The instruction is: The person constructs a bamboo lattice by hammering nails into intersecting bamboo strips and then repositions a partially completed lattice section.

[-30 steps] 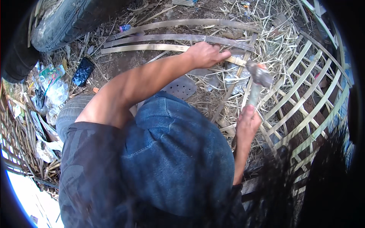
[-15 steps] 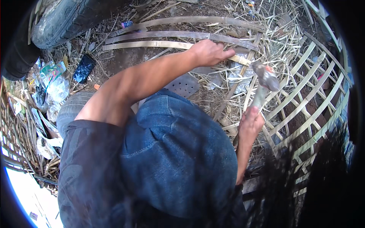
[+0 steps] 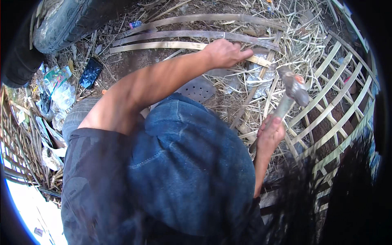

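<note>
My left hand (image 3: 225,53) is closed round a pale bamboo strip (image 3: 163,45), whose short right end sticks out past my thumb over a crossing slat. Beyond it lie a greyish strip (image 3: 175,36) and a longer bamboo strip (image 3: 204,17), roughly side by side. My right hand (image 3: 270,132) grips the pale handle of a hammer (image 3: 295,87). The hammer's head is raised to the right of the held strip's end, apart from it. Whether the strip is fixed to the slat under it cannot be seen.
A woven bamboo lattice (image 3: 326,102) curves along the right. Straw-like shavings (image 3: 304,49) cover the ground. A phone (image 3: 90,73), plastic bags (image 3: 61,92) and a tyre (image 3: 61,30) are at left. A perforated grey shoe (image 3: 198,90) shows past my blue-clothed knee.
The hammer's head has swung right and slightly down, away from the end of the bamboo strip. My left hand stays nearly in place on the strip.
</note>
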Motion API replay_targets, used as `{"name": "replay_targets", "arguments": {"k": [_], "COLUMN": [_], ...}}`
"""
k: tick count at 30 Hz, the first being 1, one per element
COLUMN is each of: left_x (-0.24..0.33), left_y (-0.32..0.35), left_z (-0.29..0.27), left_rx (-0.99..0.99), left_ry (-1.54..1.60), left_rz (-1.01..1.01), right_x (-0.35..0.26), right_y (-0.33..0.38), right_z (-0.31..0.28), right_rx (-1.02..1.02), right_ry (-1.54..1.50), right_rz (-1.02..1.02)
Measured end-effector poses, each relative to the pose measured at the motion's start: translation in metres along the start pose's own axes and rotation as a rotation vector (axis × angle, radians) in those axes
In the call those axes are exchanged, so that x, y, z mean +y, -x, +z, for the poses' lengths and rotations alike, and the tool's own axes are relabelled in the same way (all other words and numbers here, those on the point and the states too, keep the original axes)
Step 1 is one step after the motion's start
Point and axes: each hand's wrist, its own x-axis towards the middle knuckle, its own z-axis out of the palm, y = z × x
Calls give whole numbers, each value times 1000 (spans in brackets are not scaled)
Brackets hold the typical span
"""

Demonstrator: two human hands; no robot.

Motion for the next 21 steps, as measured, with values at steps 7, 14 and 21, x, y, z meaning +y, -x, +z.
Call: {"name": "replay_targets", "arguments": {"k": [7,14,21], "left_x": [-1,2,9], "left_y": [-3,0,-9], "left_z": [1,1,-17], "left_rx": [14,-38,-90], "left_ry": [-38,-36,-2], "left_rz": [27,-11,-27], "right_x": [30,5,60], "right_y": [-27,2,-47], "right_z": [6,2,-7], "right_rx": [-104,-6,-61], "right_ry": [113,7,278], "right_rz": [39,31,-5]}}
